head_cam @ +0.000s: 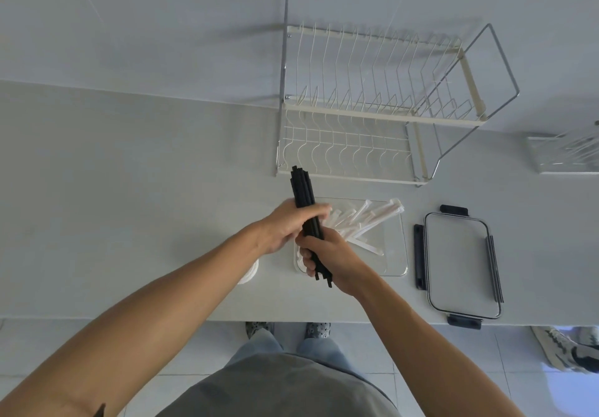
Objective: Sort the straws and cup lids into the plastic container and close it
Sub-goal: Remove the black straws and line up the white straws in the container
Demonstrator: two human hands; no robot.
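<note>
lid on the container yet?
No. The lid lies flat on the counter to the right of the open container, while both hands hold the black straws.

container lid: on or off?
Off. The lid lies flat on the counter, right of the open clear container, apart from it, with its dark latches splayed outward.

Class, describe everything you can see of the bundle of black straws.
The black straws form a tight bundle of thin, matte, plastic-looking tubes, ends uneven. The left hand grips the middle and the right hand grips the near end. The bundle is lifted over the clear container, far end pointing toward the dish rack.
</note>
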